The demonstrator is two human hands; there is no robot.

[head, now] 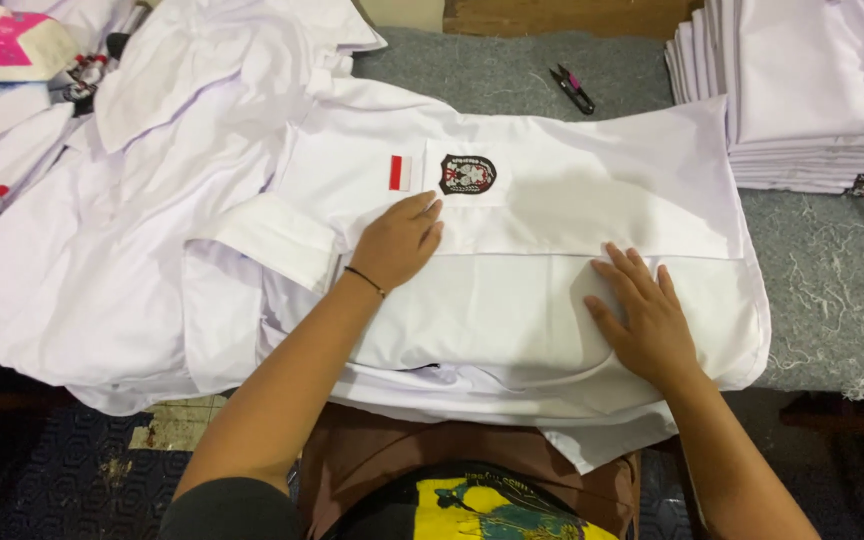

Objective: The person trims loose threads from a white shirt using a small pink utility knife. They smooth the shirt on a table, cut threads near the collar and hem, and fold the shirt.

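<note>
Garment workshop. A tall stack of folded white shirts (812,90) sits on a grey felt-covered worktable (832,270). Small black thread snips (573,88) and loose thread scraps (832,350) lie on it.

My bench (832,290) is covered in grey felt strewn with loose threads. A white shirt (552,240) lies flat on it under my right hand (647,325), a heap of white shirts (102,230) beyond my left hand (399,240), thread snips (573,88) ahead, a folded shirt stack (802,90) far right.

Grey tabletop (822,270) lies open right of the spread white shirt (552,300); a stack of folded shirts (802,90) blocks the far right corner, snips (573,88) beyond, heaped garments (102,230) crowd the left.
</note>
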